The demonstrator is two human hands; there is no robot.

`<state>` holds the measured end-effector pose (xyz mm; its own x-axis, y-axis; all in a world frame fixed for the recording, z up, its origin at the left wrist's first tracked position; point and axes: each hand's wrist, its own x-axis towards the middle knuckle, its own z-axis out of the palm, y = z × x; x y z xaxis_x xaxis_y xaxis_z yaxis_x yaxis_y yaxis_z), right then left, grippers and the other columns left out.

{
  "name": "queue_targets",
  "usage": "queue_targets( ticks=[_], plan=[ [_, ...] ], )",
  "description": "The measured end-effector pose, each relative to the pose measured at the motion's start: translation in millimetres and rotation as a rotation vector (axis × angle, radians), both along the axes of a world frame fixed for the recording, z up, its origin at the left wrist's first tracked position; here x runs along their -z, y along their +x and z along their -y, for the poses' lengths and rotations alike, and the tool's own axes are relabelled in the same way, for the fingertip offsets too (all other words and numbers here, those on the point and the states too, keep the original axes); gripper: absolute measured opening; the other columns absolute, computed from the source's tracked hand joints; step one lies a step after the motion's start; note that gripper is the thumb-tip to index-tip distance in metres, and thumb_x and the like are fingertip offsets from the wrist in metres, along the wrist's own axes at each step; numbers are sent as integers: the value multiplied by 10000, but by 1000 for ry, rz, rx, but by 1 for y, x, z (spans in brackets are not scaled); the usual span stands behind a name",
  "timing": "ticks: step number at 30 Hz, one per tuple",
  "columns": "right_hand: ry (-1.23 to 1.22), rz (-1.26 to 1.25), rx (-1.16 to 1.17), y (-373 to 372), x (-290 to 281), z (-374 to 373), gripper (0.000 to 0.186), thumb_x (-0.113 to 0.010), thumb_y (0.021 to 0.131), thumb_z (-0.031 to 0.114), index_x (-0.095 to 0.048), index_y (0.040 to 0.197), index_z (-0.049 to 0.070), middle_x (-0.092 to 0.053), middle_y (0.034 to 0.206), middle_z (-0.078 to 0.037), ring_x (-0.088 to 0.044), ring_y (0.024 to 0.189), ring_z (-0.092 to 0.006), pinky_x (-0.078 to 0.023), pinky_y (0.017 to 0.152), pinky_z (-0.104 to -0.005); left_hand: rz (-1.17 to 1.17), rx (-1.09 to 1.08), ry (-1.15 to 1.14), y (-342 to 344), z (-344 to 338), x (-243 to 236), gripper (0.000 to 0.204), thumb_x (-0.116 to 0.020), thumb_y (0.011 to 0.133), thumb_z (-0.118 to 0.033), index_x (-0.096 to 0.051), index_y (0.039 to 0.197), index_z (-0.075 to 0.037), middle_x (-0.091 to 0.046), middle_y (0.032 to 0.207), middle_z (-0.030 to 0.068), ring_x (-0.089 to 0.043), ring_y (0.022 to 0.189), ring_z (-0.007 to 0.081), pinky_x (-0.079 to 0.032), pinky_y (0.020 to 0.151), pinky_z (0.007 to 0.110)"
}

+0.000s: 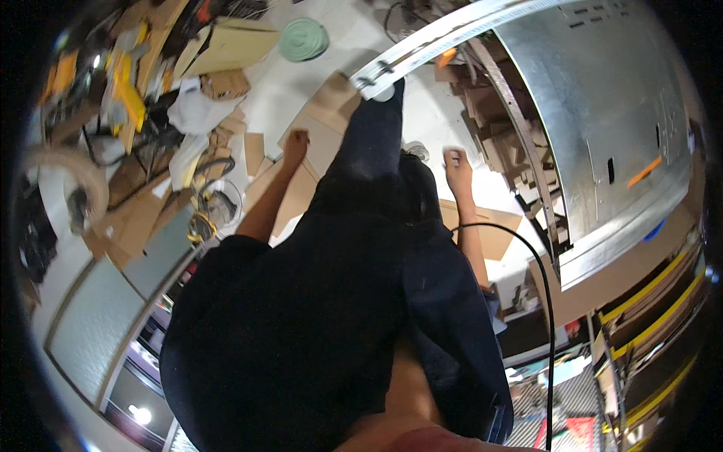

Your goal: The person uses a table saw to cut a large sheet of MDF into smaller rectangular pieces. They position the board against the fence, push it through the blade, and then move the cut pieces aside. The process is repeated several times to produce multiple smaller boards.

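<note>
My left hand (297,143) hangs beside my leg, its fingers curled into a loose fist. Nothing shows in it, and cardboard on the floor lies beneath. On the other side my right hand (457,162) is held low with its fingers curled in and slightly smeared; I see no object in it. It is nearest to the metal-topped workbench (602,98), apart from it. A long pale metal rail (422,51) with a marked scale extends from the bench, its end beside my outstretched dark trouser leg (369,143).
A green coiled hose (303,40) lies on the white floor. Cardboard pieces (324,113) spread around my feet. A black cable (538,260) arcs past my right arm. At left stand a power tool (202,224) and cluttered shelving. An orange strip (645,172) rests on the bench.
</note>
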<state>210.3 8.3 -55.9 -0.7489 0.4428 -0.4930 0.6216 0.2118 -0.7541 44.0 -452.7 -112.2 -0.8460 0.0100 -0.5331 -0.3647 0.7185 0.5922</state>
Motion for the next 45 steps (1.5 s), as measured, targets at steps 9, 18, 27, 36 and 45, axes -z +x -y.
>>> queue_targets(
  ticks=[9,18,27,36,45],
  plan=[
    [-199,579,-7,294,48,3,309,-574,930,276,-581,1028,-18,-638,697,-115,-632,543,-177,-494,465,-293,428,94,-144,306,55,-38,428,-650,824,-360,-612,1057,-3,-654,1058,246,-619,1025,409,-487,871,459],
    [-435,517,209,343,51,49,361,-589,926,338,-549,1061,5,-641,754,-121,-651,617,-191,-525,500,-313,416,-9,-230,327,82,-46,317,-589,873,-299,-631,1045,-36,-684,1032,171,-644,991,359,-501,877,441],
    [-413,475,307,328,36,154,336,-609,927,290,-562,1097,4,-653,806,-154,-643,611,-189,-503,495,-290,38,0,-7,372,123,-15,162,-607,865,-223,-654,899,-71,-683,887,146,-670,858,323,-527,747,397],
    [73,418,-127,438,59,223,428,-626,888,384,-656,1033,-18,-697,880,-167,-659,722,-216,-532,673,-346,189,22,-28,413,206,-15,166,-608,853,-218,-639,917,-67,-678,853,178,-666,834,351,-522,743,415],
    [-282,507,157,428,25,234,356,-616,928,283,-570,1093,-29,-668,822,-156,-647,639,-181,-517,542,-292,245,-7,-82,450,217,-10,237,-582,863,-282,-649,947,-70,-684,923,178,-657,914,353,-514,809,413]
  ],
)
